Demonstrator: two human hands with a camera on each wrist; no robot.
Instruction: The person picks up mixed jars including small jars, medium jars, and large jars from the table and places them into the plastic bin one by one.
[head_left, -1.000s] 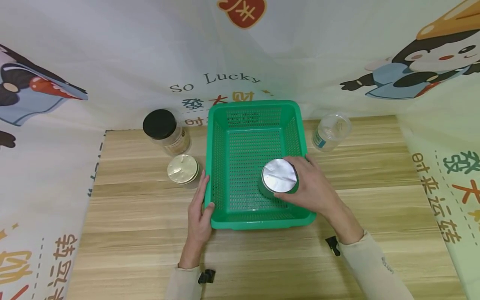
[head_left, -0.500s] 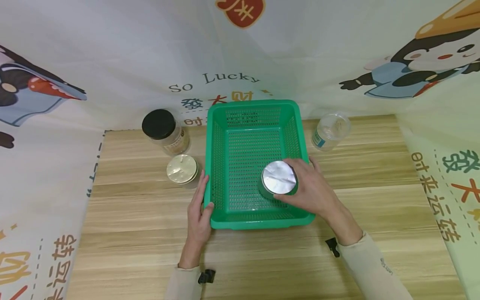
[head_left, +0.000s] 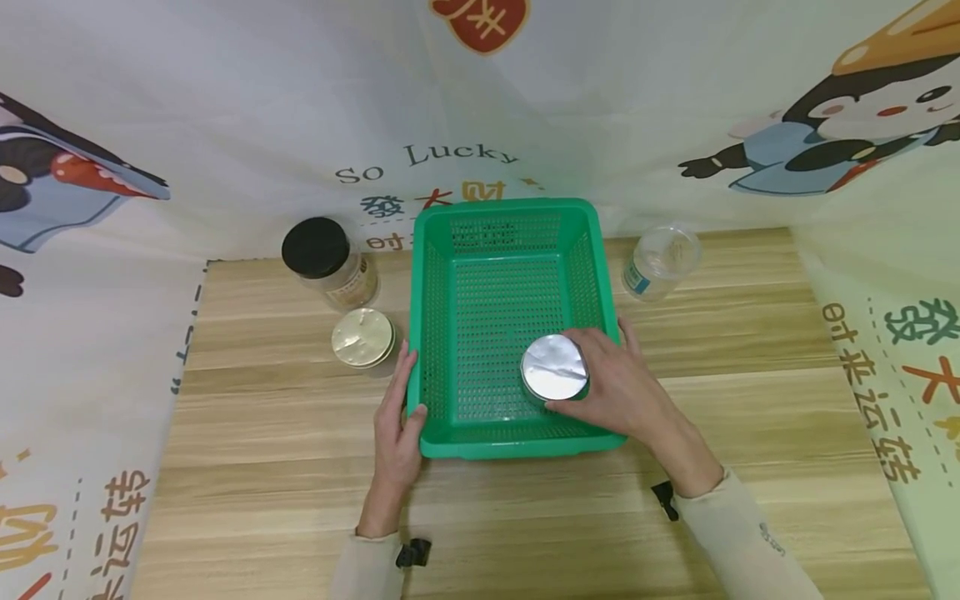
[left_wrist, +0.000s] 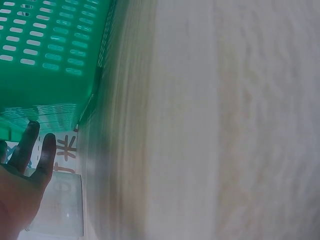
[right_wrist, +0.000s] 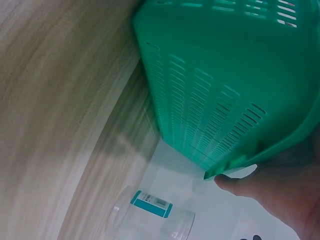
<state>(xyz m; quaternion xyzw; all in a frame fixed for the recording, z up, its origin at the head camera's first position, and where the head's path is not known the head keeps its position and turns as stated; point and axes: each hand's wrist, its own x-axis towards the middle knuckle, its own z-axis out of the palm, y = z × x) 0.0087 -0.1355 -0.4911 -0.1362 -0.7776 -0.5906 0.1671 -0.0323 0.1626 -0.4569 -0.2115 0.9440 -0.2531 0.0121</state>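
Your left hand [head_left: 397, 435]: straight-fingered against the perforated, rectangular basket [head_left: 510, 451]
Your right hand [head_left: 624, 387]: grips the round, foil-topped jar [head_left: 554, 368]

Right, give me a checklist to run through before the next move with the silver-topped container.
1. Container in hand: ok, the right hand grips the silver-topped container by its side.
2. Container within the basket's outline: ok in the head view.
3. Container's base on the basket floor: cannot tell, hidden under its top.
4. Basket steadied: ok, the left hand lies against the left side of the green basket.
5. Clear jar apart from the basket: ok, table shows between.
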